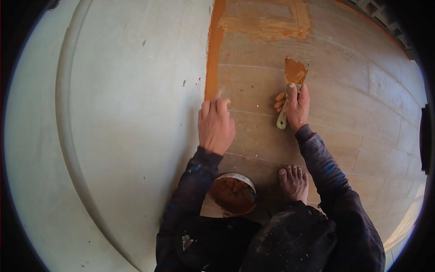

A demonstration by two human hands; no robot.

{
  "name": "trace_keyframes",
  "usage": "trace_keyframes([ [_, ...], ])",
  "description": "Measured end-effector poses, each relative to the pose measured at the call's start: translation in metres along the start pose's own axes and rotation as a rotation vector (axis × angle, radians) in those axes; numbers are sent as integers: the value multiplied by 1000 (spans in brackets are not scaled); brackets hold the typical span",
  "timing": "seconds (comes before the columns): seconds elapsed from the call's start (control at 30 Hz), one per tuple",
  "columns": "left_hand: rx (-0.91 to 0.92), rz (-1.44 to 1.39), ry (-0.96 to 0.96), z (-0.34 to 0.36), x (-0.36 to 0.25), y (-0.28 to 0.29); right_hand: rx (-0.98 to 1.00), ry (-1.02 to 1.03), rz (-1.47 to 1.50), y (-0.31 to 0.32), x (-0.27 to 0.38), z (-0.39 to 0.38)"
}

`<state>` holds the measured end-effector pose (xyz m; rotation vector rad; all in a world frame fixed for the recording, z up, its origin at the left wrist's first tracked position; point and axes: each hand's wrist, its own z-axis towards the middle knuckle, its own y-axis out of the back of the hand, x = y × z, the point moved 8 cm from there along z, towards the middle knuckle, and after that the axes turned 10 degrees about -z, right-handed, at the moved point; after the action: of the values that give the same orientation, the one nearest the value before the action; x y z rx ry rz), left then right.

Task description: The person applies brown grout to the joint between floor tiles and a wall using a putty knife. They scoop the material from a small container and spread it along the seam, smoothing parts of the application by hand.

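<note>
My right hand [299,106] is wrapped round the handle of a putty knife [282,119], its blade pointing away from me. Orange-brown paste [295,70] covers the blade. Over the joint of pale wall and floor, my left hand [216,127] has its fingers curled near the end of an orange paste strip [212,75]. A blurred light tip shows beyond those fingers; whether it is a fingertip or a small object is unclear. Below the left hand stands a round tub [233,195] with a white rim, smeared inside with the same paste.
The pale wall [136,113] with a curved raised moulding [63,109] fills the left side. Wood-look floor tiles [340,99] carry scattered crumbs. Farther off lies a paste-edged rectangular patch [272,20]. My bare foot [294,181] is right of the tub.
</note>
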<state>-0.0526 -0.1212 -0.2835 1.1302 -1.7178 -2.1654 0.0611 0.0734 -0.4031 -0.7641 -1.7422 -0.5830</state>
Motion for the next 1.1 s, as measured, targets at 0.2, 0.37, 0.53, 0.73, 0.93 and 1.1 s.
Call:
trace_keyframes([
  [0.2, -39, 344, 60, 140, 49, -70, 78, -5, 8, -3, -4, -4],
  [0.37, 6, 480, 170, 176, 84, -86, 78, -38, 27, -1, -12, -2],
  [0.53, 8, 570, 147, 165, 103, -84, 68, -41, 35, 0, -11, -2],
  [0.73, 25, 528, 157, 132, 98, -86, 64, -55, 26, 4, -9, 1],
  [0.93, 63, 551, 156, 89, 97, -77, 80, -20, 31, 0, -5, -1],
  [1.1, 70, 599, 133, 53, 90, -71, 88, 7, 21, 0, -8, -1],
])
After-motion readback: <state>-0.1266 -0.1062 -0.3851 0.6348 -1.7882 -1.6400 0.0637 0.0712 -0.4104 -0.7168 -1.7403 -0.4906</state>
